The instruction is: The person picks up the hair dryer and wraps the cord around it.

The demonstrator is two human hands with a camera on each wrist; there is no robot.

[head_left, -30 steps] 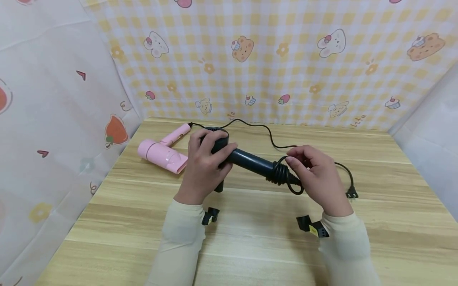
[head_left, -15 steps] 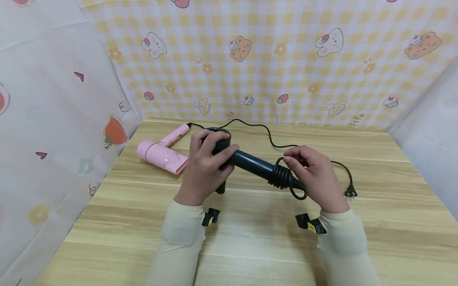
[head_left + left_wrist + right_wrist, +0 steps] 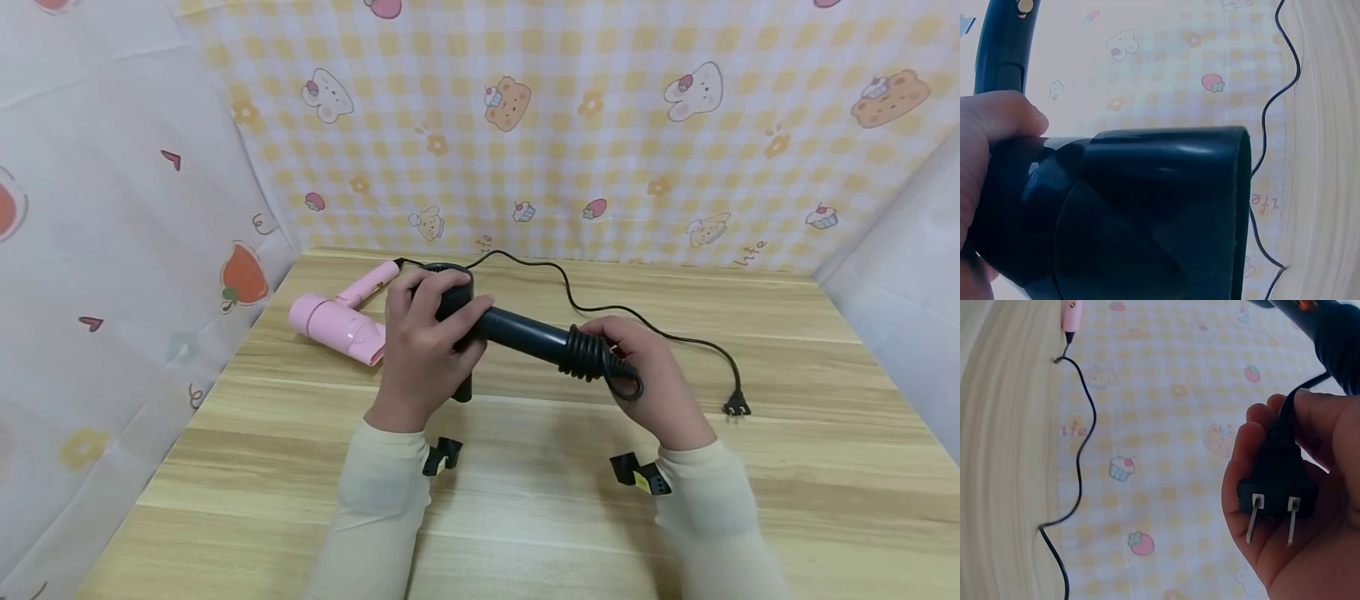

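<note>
The black dryer [image 3: 521, 332] is held over the middle of the worktop [image 3: 540, 517], its handle slanting down to the right. The left hand [image 3: 423, 346] grips its head from above, fingers bent round it and thumb near the handle. A coil [image 3: 583, 354] of its cord wraps the handle's end, with a loop hanging beyond. The right hand [image 3: 648, 379] is beside the coil, fingers curled round the black plug [image 3: 1277, 475], prongs bare, thumb against the cord.

On the worktop's far left lies the pink dryer [image 3: 337, 325]; its wire [image 3: 536, 263] wavers along the back to a second plug [image 3: 737, 405] at the right. The worktop is pale, striped wood. Behind it hangs a yellow-checked cloth [image 3: 570, 167] with cartoon animals, strawberries and cupcakes; a white printed cloth [image 3: 112, 233] covers the left side.

Half a second ago the right hand pinched a loop above the coil; now it sits in against the coil, and the wire it covered shows. The left hand's grip and the pink dryer are unchanged.
</note>
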